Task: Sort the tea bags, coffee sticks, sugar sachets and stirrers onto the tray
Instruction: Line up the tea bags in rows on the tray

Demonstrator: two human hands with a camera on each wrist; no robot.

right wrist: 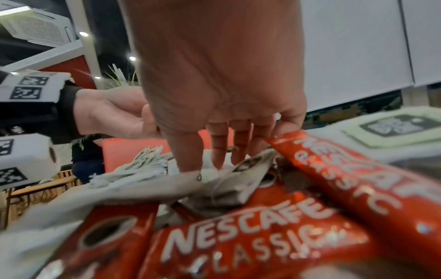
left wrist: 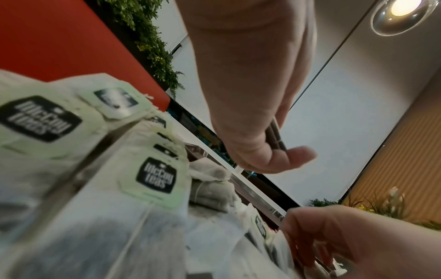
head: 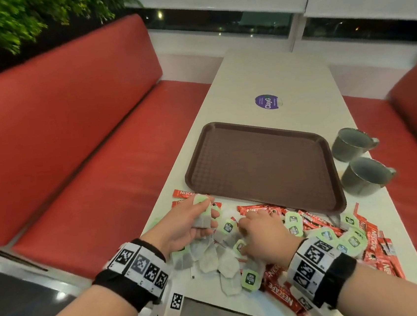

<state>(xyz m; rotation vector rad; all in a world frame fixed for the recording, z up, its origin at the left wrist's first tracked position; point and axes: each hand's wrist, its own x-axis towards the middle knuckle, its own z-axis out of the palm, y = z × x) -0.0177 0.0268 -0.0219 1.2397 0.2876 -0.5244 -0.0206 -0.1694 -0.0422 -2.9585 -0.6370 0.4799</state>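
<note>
A loose pile of tea bags (head: 223,259) with green tags lies on the near end of the table, mixed with red coffee sticks (head: 376,243). My left hand (head: 184,227) is palm up over the pile's left side and grips a small bundle of tea bags (head: 202,204); the left wrist view shows their edges (left wrist: 275,136) pinched under the thumb. My right hand (head: 261,232) points fingers down into the pile. Its fingertips (right wrist: 217,162) touch tea bags (right wrist: 238,181) beside coffee sticks (right wrist: 250,241); whether they pinch one is unclear. The brown tray (head: 262,162) beyond holds nothing.
Two grey metal cups (head: 352,144) (head: 363,176) stand to the right of the tray near the table edge. A purple round sticker (head: 267,101) lies on the table past the tray. Red bench seats (head: 86,157) run along both sides.
</note>
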